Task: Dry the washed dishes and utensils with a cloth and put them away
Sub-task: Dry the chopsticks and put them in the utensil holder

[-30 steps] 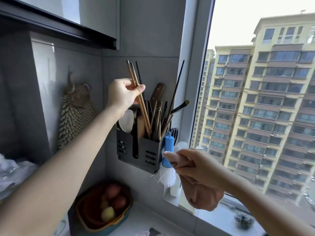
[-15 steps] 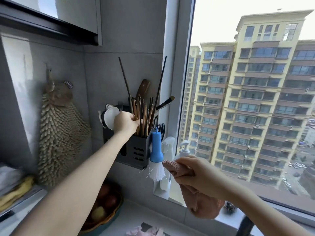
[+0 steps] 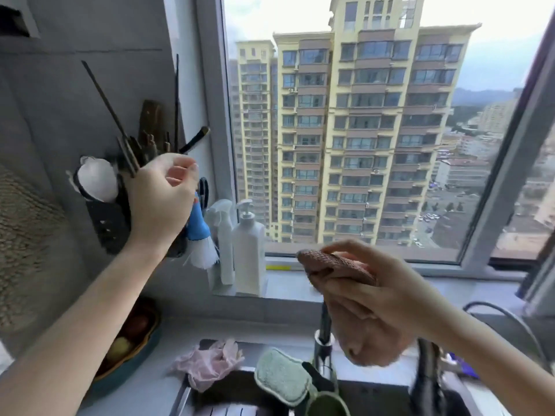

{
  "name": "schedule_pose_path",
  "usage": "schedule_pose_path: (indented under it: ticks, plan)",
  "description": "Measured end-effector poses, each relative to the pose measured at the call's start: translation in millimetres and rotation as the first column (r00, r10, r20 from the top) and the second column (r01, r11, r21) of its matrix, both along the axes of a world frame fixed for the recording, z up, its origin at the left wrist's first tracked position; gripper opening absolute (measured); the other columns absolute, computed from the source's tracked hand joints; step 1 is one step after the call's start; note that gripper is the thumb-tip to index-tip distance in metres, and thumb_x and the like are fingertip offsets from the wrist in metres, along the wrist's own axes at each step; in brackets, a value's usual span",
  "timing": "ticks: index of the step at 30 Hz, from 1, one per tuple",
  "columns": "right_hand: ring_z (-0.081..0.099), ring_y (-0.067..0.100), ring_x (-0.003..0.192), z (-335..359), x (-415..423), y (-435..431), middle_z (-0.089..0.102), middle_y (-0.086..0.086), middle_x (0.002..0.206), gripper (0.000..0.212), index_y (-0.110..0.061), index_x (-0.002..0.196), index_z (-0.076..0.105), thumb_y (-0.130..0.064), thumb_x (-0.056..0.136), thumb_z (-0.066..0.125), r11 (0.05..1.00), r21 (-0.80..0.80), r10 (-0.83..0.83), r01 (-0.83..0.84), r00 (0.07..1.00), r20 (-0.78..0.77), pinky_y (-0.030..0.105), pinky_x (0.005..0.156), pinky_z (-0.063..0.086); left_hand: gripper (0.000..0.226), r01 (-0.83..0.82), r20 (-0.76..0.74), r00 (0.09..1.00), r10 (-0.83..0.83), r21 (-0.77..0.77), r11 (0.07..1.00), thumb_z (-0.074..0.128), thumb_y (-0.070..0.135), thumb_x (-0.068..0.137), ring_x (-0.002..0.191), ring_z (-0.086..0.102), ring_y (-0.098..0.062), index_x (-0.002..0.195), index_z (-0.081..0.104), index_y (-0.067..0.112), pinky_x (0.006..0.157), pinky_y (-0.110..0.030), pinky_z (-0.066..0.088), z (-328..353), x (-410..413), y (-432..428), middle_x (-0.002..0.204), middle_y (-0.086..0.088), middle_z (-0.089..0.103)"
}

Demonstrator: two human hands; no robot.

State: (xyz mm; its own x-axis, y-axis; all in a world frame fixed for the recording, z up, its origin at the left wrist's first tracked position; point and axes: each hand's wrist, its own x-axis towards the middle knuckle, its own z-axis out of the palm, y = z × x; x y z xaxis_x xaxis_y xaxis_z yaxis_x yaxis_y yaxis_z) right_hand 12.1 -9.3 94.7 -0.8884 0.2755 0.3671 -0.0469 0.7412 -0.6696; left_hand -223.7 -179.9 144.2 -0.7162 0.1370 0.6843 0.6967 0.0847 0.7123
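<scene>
So the cloth (image 3: 354,298) is a brownish-pink thing with a knobbly waffle weave on the folded top edge and a softer, smoother drape hanging below; it's at about 4 o'clock in the view, bunched in the right hand (image 3: 387,283), whose fingers curl over the fold and pinch it. Up at 9 o'clock the left hand (image 3: 163,199) sits right in front of the utensil holder (image 3: 105,220), a dark boxy plastic caddy with slotted holes, fixed on the grey tiled wall. Fingers are loosely curled with the thumb tucked toward them, and I honestly can't tell if they're pinching anything. The holder is stuffed with thin straight chopsticks (image 3: 132,151), a couple of long dark sticks poking way up, a flat brown wooden handle and a rounded white spoon (image 3: 97,181) at its 9 o'clock side. A blue-handled brush (image 3: 199,235) with white bristles hangs off its 3 o'clock edge. Just beside that on the sill stand a clear spray bottle (image 3: 223,235) and a square white pump bottle (image 3: 248,247). Down at 7 o'clock there's a round bowl (image 3: 132,352) with fruit in it, and crumpled pink gloves (image 3: 210,361) plus a fuzzy green sponge (image 3: 282,376) at the sink rim near 6.
</scene>
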Motion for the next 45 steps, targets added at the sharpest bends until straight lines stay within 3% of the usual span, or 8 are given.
schedule_pose_path:
  ticks: [6, 10, 14, 18, 22, 28, 34, 45]
  plan:
    - [0.066, 0.001, 0.093, -22.6, 161.0, 39.5, 0.072, -0.015, 0.098, 0.028, -0.033, 0.104, 0.069, -0.024, 0.077, 0.070, 0.942, -0.182, -0.301, 0.282, 0.950, -0.083, 0.012, 0.080, 0.049, 0.012, 0.394, -0.085, 0.902, -0.423, -0.240, 0.887, 0.064, 0.025, 0.087, 0.075, 0.068, -0.015, 0.099, 0.066, 0.025, 0.070, -0.039, 0.058, -33.8, 166.2, 82.0, 0.082, 0.009, 0.068]
    - [0.066, -0.003, 0.083, -46.6, 266.7, 67.6, 0.073, -0.019, 0.089, 0.027, -0.036, 0.092, 0.069, -0.011, 0.081, 0.071, 0.811, -0.236, -0.558, 0.535, 0.828, -0.042, 0.007, 0.075, 0.047, 0.013, 0.553, -0.101, 0.783, -0.614, -0.338, 0.761, 0.064, 0.023, 0.088, 0.069, 0.059, 0.014, 0.100, 0.067, 0.027, 0.065, -0.007, 0.049, -64.7, 269.5, 138.9, 0.079, 0.028, 0.058]
    - [0.065, -0.007, 0.084, -71.6, 356.3, 88.8, 0.070, -0.026, 0.089, 0.023, -0.041, 0.095, 0.068, -0.024, 0.081, 0.075, 0.679, -0.167, -0.721, 0.715, 0.692, 0.033, 0.005, 0.071, 0.046, 0.011, 0.638, -0.056, 0.676, -0.735, -0.455, 0.621, 0.060, 0.021, 0.085, 0.063, 0.060, -0.005, 0.084, 0.071, 0.018, 0.058, -0.018, 0.048, -131.4, 357.2, 181.5, 0.076, 0.011, 0.066]
    - [0.063, -0.002, 0.096, -95.2, 421.9, 107.0, 0.069, -0.026, 0.097, 0.025, -0.045, 0.098, 0.069, -0.043, 0.073, 0.072, 0.568, -0.149, -0.808, 0.810, 0.582, 0.087, 0.029, 0.088, 0.050, 0.020, 0.500, -0.022, 0.683, -0.730, -0.715, 0.489, 0.055, 0.028, 0.079, 0.067, 0.058, -0.025, 0.071, 0.066, 0.014, 0.060, -0.027, 0.042, -243.9, 388.4, 221.9, 0.071, -0.001, 0.061]
    - [0.064, -0.002, 0.092, -116.0, 449.4, 122.2, 0.069, -0.027, 0.093, 0.031, -0.056, 0.095, 0.066, -0.055, 0.065, 0.064, 0.543, -0.216, -0.806, 0.812, 0.576, 0.136, 0.020, 0.082, 0.049, 0.037, 0.257, 0.027, 0.752, -0.658, -0.932, 0.256, 0.081, 0.042, 0.061, 0.074, 0.062, -0.029, 0.080, 0.067, 0.013, 0.067, -0.034, 0.049, -329.0, 378.0, 250.8, 0.081, -0.004, 0.063]
    - [0.064, -0.005, 0.069, -149.9, 455.2, 143.3, 0.067, -0.031, 0.088, 0.028, -0.045, 0.101, 0.069, -0.032, 0.078, 0.077, 0.520, -0.248, -0.789, 0.817, 0.571, 0.228, 0.002, 0.040, 0.036, 0.082, 0.010, -0.047, 0.747, -0.663, -0.997, 0.083, 0.086, 0.056, 0.042, 0.091, 0.067, -0.033, 0.108, 0.069, 0.011, 0.085, -0.056, 0.049, -375.9, 369.3, 292.6, 0.089, -0.010, 0.069]
    - [0.063, -0.005, 0.065, -168.0, 451.9, 151.7, 0.067, -0.029, 0.088, 0.030, -0.038, 0.105, 0.069, -0.026, 0.079, 0.075, 0.507, -0.256, -0.776, 0.823, 0.565, 0.281, 0.002, 0.039, 0.035, 0.046, 0.033, -0.006, 0.669, -0.743, -0.999, 0.038, 0.095, 0.025, 0.038, 0.047, 0.051, -0.018, 0.070, 0.063, 0.017, 0.039, -0.023, 0.039, -388.7, 358.9, 305.2, 0.056, 0.003, 0.054]
    - [0.064, -0.002, 0.082, -162.1, 428.7, 135.3, 0.069, -0.026, 0.092, 0.035, -0.052, 0.104, 0.065, -0.051, 0.070, 0.074, 0.527, -0.243, -0.803, 0.814, 0.571, 0.169, 0.009, 0.060, 0.046, 0.018, 0.401, 0.211, 0.770, -0.602, -0.894, 0.200, 0.054, 0.012, 0.093, 0.086, 0.061, -0.030, 0.096, 0.069, 0.005, 0.073, -0.033, 0.044, -337.2, 340.4, 258.3, 0.089, -0.010, 0.067]
